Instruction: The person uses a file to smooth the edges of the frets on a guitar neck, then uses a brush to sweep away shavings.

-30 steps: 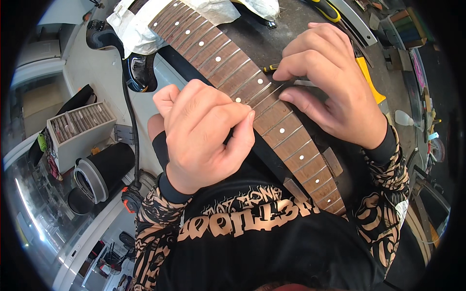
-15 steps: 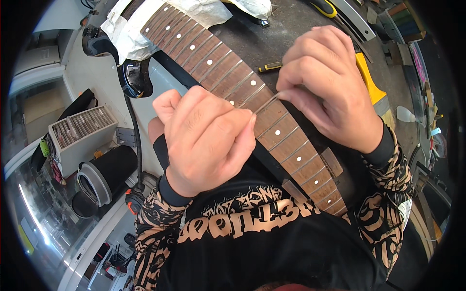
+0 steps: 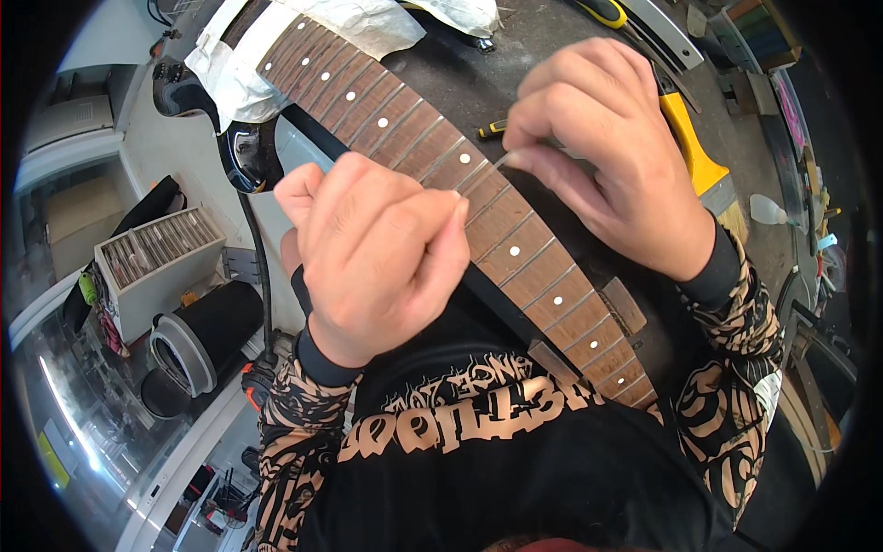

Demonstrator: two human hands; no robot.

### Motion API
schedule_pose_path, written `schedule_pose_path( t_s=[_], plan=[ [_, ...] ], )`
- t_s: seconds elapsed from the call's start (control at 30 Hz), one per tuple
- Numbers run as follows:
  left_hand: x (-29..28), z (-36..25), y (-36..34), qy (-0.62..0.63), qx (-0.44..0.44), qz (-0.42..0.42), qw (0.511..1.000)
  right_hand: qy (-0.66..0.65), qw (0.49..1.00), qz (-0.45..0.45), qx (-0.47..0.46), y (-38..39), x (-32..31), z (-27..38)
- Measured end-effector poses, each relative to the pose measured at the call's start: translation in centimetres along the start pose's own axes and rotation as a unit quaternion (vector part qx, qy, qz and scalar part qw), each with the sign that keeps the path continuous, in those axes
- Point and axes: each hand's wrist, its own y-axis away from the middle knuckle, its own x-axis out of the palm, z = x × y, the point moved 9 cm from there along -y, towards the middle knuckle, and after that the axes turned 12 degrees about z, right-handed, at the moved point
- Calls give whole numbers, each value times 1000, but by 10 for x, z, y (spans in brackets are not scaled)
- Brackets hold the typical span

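A guitar neck with a brown fretboard [image 3: 497,221], white dot inlays and metal frets runs diagonally from upper left to lower right. My left hand [image 3: 377,262] is closed in a pinch at the fretboard's near edge, thumb against the curled index finger. Beyond the far edge, my right hand [image 3: 598,156] pinches the end of a thin strip [image 3: 499,164], which looks like fret wire. The strip lies across the board toward my left fingertips, which hide its other end. White masking sheets [image 3: 221,83] cover part of the glossy black guitar body [image 3: 253,152].
Two wooden blocks, one of them the far block [image 3: 624,305], flank the neck's lower end. On the dark bench lie a yellow-handled brush [image 3: 688,147] and a small yellow cutter [image 3: 492,129]. At left are a box of upright slats [image 3: 156,267] and a black bin [image 3: 212,327].
Both hands have shifted slightly up and left along the neck, toward the guitar body. Their pinches stay closed. The whole view has also drifted a little.
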Motion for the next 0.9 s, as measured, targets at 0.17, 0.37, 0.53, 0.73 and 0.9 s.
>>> schedule_pose_path(
  t_s=[0.17, 0.37, 0.53, 0.73, 0.9],
  plan=[
    [-1, 2, 1, -23, -6, -15, 1000, -17, 1000, -2, 7, -1, 3, -3],
    [-1, -2, -1, -13, 4, 1, 1000, -9, 1000, -2, -2, 4, 0, 0],
    [-1, 4, -3, -18, -3, -17, 1000, -10, 1000, 9, 13, -1, 1, -5],
    [2, -5, -2, -8, 7, 2, 1000, -7, 1000, -8, -1, 10, 1, 0],
    [4, 8, 0, -17, -10, -22, 1000, -4, 1000, 9, 19, -1, 2, -8]
  ],
)
